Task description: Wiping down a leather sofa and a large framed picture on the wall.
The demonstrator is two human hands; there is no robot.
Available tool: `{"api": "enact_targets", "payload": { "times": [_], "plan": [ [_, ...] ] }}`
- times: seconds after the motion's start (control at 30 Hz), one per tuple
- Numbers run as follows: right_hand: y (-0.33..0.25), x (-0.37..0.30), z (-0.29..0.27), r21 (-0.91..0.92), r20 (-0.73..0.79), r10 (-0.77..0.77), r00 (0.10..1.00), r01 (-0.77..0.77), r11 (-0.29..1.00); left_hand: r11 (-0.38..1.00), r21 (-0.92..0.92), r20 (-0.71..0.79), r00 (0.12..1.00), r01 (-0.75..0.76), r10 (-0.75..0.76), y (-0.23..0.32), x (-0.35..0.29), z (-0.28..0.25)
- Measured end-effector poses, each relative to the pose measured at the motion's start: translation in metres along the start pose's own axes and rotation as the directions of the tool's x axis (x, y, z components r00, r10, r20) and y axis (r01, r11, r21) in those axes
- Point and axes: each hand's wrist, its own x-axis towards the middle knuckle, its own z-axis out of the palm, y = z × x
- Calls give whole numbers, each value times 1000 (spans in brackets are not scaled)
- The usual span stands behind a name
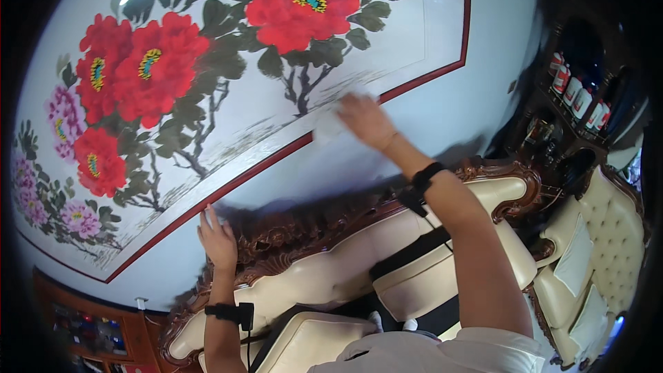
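A large framed flower painting [276,93] with red and pink blossoms hangs on the wall in front of me, its frame dark red. My right hand [366,121] presses a white cloth [330,131] against the painting's lower frame edge; both are slightly smeared by motion. The cloth covers a stretch of the red frame and hangs a little below it. Further left, my left hand [217,238] rests with its fingers stretched out, fingertips at the bottom edge of the frame, holding nothing. Black bands with small devices circle both wrists.
Below the painting stands a cream sofa [414,290] with a carved dark wood back [276,228]. Another cream tufted sofa [608,228] is at the right. A dark shelf with red-and-white bottles [580,103] stands behind it. At the lower left is a wooden cabinet [138,338].
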Motion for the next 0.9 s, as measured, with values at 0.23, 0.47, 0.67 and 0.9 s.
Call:
{"api": "enact_targets", "payload": {
  "times": [0.23,0.47,0.67,0.9],
  "plan": [
    [190,-101,-23,-213,-61,673,737,-669,713,997,-64,-33,998,47,-49,33,-3,22],
    [149,-61,5,71,-211,831,515,-840,538,990,-121,-90,992,77,-88,16,-1,11],
    [-77,30,12,441,-92,745,661,-643,625,981,-169,-99,988,98,-116,8,-3,7],
    [-290,112,-17,796,51,198,979,-160,584,911,-413,-236,968,-15,-91,4,-25,-5]
  ]
}}
